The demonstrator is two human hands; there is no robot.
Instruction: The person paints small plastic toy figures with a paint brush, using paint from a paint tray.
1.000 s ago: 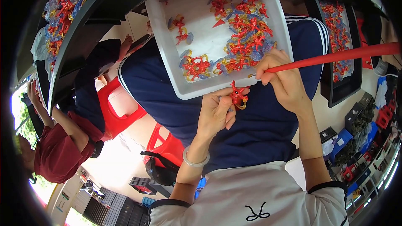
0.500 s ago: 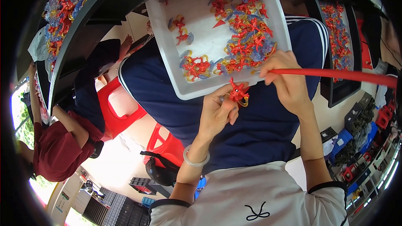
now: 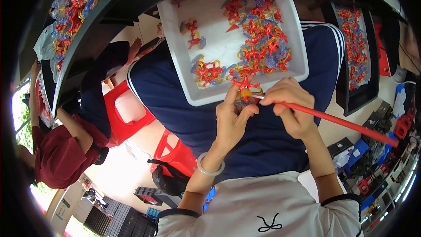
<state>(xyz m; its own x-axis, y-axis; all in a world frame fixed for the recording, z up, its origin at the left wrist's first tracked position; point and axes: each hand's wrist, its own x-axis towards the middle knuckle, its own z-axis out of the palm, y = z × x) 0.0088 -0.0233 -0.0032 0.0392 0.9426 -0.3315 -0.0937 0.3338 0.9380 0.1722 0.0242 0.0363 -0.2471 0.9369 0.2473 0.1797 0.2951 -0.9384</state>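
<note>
My left hand [image 3: 229, 120] pinches a small red plastic toy figure [image 3: 245, 84] with yellow and blue parts, just past the near edge of a white tray [image 3: 302, 63]. In my right hand [image 3: 293, 107] is a paintbrush [image 3: 340, 119] with a long red handle and a pale ferrule. Its orange-yellow tip touches the figure, or nearly so; I cannot tell which. The tray rests on my lap. Many similar red, yellow and blue figures [image 3: 272, 46] are heaped along its right side, with a smaller group [image 3: 208, 73] at the near left.
A black tray of such figures [image 3: 353, 44] stands at the right, and another heap [image 3: 79, 8] lies at the far left. On the left, a person in a dark red shirt [image 3: 72, 158] sits by a red stool [image 3: 125, 114]. A black bag [image 3: 169, 177] hangs near my left elbow.
My right hand has brought the brush tip down and left to the figure, and the handle now slants down to the right. The left hand has turned the figure and raised it slightly.
</note>
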